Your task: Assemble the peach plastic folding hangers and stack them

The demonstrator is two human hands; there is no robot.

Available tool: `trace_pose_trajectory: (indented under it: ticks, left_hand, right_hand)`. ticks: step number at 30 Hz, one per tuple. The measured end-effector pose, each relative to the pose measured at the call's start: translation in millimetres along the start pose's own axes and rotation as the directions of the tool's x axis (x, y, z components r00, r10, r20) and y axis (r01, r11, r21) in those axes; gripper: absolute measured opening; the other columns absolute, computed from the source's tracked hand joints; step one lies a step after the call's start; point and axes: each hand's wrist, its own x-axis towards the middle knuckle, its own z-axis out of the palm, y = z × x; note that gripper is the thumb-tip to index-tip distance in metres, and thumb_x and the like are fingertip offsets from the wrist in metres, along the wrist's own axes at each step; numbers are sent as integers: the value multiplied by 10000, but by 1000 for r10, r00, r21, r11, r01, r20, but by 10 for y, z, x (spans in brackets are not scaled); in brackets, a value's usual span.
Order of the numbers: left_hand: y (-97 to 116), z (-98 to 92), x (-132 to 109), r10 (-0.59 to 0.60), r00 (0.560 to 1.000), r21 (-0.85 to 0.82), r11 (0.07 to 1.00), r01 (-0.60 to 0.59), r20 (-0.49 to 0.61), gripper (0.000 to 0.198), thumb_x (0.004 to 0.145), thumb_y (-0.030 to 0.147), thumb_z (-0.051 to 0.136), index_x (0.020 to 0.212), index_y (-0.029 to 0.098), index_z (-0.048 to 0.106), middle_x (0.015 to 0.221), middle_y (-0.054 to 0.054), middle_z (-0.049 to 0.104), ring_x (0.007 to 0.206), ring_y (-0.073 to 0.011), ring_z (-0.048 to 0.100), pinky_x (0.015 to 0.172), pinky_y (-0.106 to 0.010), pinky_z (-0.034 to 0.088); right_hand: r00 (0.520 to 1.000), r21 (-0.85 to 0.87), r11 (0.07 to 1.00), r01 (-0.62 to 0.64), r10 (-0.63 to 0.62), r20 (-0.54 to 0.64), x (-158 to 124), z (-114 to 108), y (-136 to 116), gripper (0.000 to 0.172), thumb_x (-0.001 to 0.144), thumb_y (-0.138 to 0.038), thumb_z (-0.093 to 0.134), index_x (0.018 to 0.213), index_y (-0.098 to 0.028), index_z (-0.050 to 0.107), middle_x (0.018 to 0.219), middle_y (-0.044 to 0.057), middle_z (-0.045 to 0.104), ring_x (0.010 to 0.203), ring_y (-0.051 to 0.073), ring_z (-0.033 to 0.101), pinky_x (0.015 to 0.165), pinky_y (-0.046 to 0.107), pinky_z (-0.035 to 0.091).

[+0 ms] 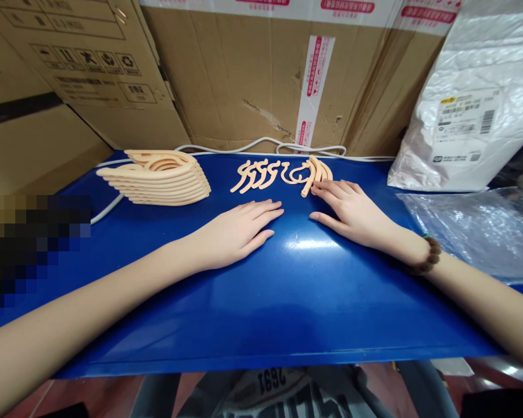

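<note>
My left hand [233, 235] lies palm down on the blue table, fingers stretched out and holding nothing. In front of it is a row of several small beige S-shaped hooks [255, 175]. My right hand [353, 213], with a brown beaded bracelet [429, 255] at the wrist, rests flat with fingers extended. Its fingertips are at the near end of a bunch of curved beige strips [317, 172], and seem to touch them. Between hooks and strips lie thin curved beige pieces [292, 174]. Left of my left hand stands a neat stack of beige looped frames [157, 180].
Cardboard boxes [244, 75] wall off the back and left. A white cable [226, 152] runs along the table's rear edge. At the right are a white labelled parcel bag [466, 116] and clear plastic film [475, 232] on the blue table [261, 307].
</note>
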Motion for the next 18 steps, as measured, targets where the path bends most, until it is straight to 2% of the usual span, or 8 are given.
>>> trace_pose_trajectory:
  ticks: [11,18]
  left_hand:
    - [7,-7,4,2,1000,-3,1000,-2,2,509,1033,385,292,1466,139,400,1538,-96,389,1415,-238,363,1187,-416,283]
    - [1,-4,2,1,1000,11,1000,-2,13,516,1035,387,288,1475,136,387,1544,-93,378,1418,-238,355,1190,-415,277]
  right_hand:
    - [999,84,996,25,-23,-28,6,-55,-4,455,985,-474,405,1237,-142,587,1310,130,611,1246,283,524,1076,467,336]
    - [1000,58,998,0,1,-30,8,-72,20,488,986,-488,383,1282,-147,566,1366,141,578,1301,296,484,1100,500,300]
